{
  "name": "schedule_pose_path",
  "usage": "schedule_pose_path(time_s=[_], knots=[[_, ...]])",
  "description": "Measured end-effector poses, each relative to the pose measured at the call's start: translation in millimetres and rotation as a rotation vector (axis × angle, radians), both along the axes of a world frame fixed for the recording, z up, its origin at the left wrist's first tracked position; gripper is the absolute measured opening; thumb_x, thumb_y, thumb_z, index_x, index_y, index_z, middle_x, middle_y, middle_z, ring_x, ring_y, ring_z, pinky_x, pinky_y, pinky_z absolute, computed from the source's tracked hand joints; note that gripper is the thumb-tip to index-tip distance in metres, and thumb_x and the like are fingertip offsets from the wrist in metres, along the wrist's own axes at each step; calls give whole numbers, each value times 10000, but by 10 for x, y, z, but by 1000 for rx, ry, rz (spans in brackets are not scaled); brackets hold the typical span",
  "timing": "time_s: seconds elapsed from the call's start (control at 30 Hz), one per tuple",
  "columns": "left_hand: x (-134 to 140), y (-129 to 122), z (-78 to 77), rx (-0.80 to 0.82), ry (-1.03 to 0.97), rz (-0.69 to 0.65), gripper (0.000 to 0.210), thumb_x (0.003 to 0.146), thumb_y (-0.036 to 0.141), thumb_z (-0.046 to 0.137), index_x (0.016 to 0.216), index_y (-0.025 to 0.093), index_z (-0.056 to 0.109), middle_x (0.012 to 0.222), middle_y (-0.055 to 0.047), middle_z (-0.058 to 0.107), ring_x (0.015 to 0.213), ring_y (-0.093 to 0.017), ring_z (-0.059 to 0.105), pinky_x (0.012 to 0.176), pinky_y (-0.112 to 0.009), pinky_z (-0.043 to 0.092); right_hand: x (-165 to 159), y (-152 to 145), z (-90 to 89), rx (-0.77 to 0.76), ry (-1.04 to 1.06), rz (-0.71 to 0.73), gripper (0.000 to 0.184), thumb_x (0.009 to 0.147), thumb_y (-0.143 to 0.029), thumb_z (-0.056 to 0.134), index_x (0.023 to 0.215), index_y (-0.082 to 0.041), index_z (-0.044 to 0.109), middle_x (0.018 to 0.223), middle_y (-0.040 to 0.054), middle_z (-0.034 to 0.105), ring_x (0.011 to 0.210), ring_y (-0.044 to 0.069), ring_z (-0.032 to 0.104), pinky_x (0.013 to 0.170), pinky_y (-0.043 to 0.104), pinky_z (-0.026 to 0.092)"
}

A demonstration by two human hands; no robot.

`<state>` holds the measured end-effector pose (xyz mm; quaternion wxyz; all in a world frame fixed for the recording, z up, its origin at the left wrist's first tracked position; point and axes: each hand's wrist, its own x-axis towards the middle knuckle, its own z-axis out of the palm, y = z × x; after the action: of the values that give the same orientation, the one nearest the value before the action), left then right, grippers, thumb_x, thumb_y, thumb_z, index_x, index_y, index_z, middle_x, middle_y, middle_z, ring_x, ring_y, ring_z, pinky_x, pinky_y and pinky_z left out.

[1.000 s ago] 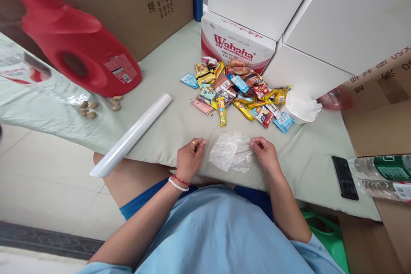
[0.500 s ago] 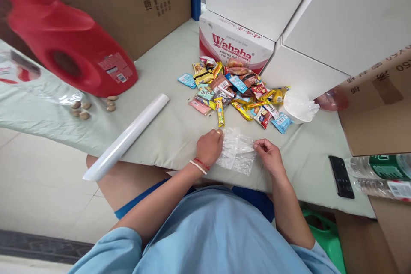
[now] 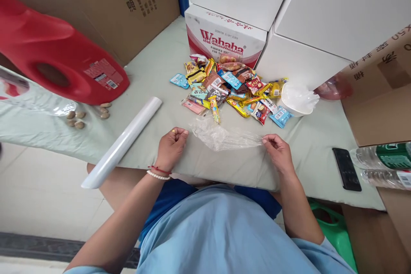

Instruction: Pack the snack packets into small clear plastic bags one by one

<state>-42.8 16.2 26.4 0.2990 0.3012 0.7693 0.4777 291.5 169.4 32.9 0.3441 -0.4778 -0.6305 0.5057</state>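
Note:
A thin, crumpled clear plastic bag (image 3: 221, 135) stretches sideways between my two hands, low over the cloth-covered table. My right hand (image 3: 278, 152) pinches its right end between thumb and fingers. At the bag's left end, my left hand (image 3: 173, 145) is closed, thumb against fingers, with the film reaching its fingertips. Just beyond the bag lies a heap of small wrapped snacks (image 3: 231, 85) in many colours. One yellow snack stick (image 3: 214, 109) points toward the bag. To the left of my left hand rests a white roll of film (image 3: 125, 139).
Behind the snacks stands a Wahaha carton (image 3: 224, 36). A white bowl (image 3: 297, 105) with clear plastic in it sits right of the heap. Farther right are a phone (image 3: 346, 169) and plastic bottles (image 3: 391, 156). A red jug (image 3: 64, 60) and several nuts (image 3: 75, 119) are left.
My left hand has moved left and my right hand slightly right. The bag, bunched flat between them before, is now drawn out long and narrow. The view has shifted slightly.

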Motion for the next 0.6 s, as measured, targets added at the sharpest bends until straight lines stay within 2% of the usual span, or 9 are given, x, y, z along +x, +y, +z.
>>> schedule_pose_path(time_s=[0.1,0.17,0.23,0.3,0.37,0.43,0.5,0.6], knots=[[47,-26,-32,3,57,10,254,864,467,563,897,219,608,689,13,604,612,-151,538,601,-272,444,36,-70,61,-2,106,28,276,865,-485,747,958,-233,684,1089,50,722,563,98,472,529,276,413],[123,6,-14,70,216,-24,264,837,368,544,1029,208,627,929,-51,685,822,-196,641,742,-314,527,51,-126,93,-26,129,88,282,878,-504,736,951,-238,675,1120,67,731,553,104,494,521,289,441],[209,84,36,161,432,-178,448,776,235,508,1211,200,612,1237,-109,671,1146,-248,634,993,-401,518,65,-176,118,-38,125,156,282,881,-509,741,937,-238,683,1043,67,742,570,121,529,539,301,472],[276,194,91,205,619,-416,638,720,134,472,1344,215,576,1433,-110,604,1390,-268,508,1212,-504,340,92,-215,142,-15,140,207,250,886,-480,752,928,-239,701,979,56,739,600,133,561,584,313,501],[286,302,113,174,745,-605,702,719,75,449,1386,252,580,1400,-82,647,1474,-265,434,1285,-580,139,151,-242,172,28,170,231,190,897,-430,756,925,-245,720,961,45,733,629,136,585,643,324,520],[225,365,84,109,810,-666,631,768,60,434,1326,268,644,1213,-76,730,1439,-268,478,1283,-616,66,252,-254,211,67,176,238,146,901,-399,757,920,-256,736,949,43,734,718,163,634,710,335,533],[114,355,13,79,825,-630,489,823,81,435,1171,269,722,1063,-71,753,1359,-272,548,1274,-619,111,385,-244,252,63,107,280,150,897,-408,757,905,-258,746,938,53,743,852,207,673,787,352,541],[-33,223,-104,151,778,-563,341,853,124,461,975,265,746,1107,-64,749,1321,-272,565,1231,-573,282,571,-193,316,-7,-130,434,214,899,-452,727,940,-246,767,1011,76,755,955,245,677,853,377,537]])
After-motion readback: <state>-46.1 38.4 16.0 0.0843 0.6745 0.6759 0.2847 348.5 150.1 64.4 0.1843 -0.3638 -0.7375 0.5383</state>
